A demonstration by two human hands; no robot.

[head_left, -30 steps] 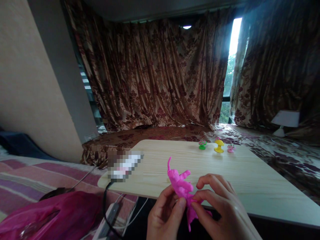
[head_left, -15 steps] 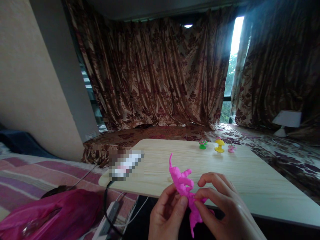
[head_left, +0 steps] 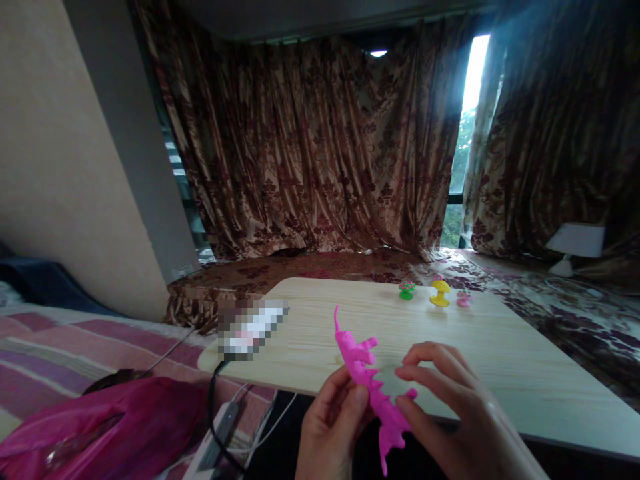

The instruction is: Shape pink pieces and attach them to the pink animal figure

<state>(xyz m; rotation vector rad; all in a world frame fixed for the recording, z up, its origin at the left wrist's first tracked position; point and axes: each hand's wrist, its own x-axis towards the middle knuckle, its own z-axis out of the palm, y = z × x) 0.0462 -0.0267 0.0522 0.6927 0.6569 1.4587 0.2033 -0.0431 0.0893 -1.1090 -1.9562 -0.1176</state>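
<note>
A bright pink clay animal figure (head_left: pixel 370 383), with a thin curled tail, stubby legs and a row of small spikes along its body, is held over the table's near edge. My left hand (head_left: pixel 333 420) is closed on its middle, thumb on the near side and fingers behind. To the right, my right hand (head_left: pixel 450 407) is open, with thumb and forefinger apart; its thumb tip lies close to a stubby limb, and I cannot tell whether it touches. The lower end of the figure hangs tilted between the two hands.
On the pale wooden table (head_left: pixel 310 313) stand a green mushroom-like piece (head_left: pixel 407 293), a yellow one (head_left: pixel 440 298) and a small pink one (head_left: pixel 463 299). A blurred-out device (head_left: pixel 255 331) lies at left with a black cable. A power strip (head_left: pixel 213 440) and magenta fabric (head_left: pixel 135 427) lie below.
My right thumb and forefinger have parted and moved off the pink figure's body. The figure has turned in my left hand, so its row of spikes now shows.
</note>
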